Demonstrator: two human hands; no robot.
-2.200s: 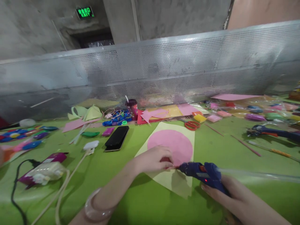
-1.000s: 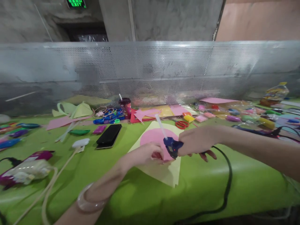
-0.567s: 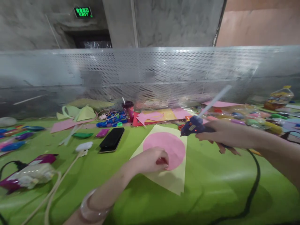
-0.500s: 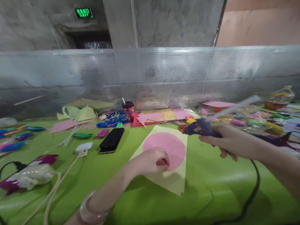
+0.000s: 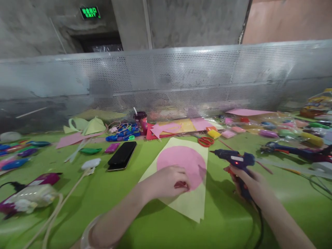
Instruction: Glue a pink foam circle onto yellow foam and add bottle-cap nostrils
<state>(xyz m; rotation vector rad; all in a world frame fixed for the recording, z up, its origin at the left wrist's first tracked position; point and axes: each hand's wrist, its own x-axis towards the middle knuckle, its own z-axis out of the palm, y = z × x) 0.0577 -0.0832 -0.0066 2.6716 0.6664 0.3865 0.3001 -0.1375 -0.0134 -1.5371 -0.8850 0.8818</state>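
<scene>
In the head view, a pink paper circle [image 5: 193, 164] lies on pale yellow sheets [image 5: 190, 209] in front of me. My left hand [image 5: 169, 181] rests over the circle's lower edge, its fingers curled and closed on that edge; the fingertips are partly hidden. To the right of the sheets, my right hand [image 5: 250, 183] is wrapped round the grip of a dark blue hot glue gun [image 5: 234, 157]. A small red light glows on the gun, and its nozzle points left toward the paper. A black cord runs down from its handle.
Orange-handled scissors [image 5: 205, 141] lie behind the sheets. A black phone [image 5: 122, 156] is at left, near a power strip with cables [image 5: 33, 197]. Coloured clay packs [image 5: 268, 134], cut paper [image 5: 171, 129] and a lidded cup [image 5: 141, 122] line the back, before a perforated metal screen [image 5: 181, 79].
My right hand has lowered and turned the glue gun, which was raised and blurred before, so it now stands beside the paper. My left hand stays nearly in place on the circle.
</scene>
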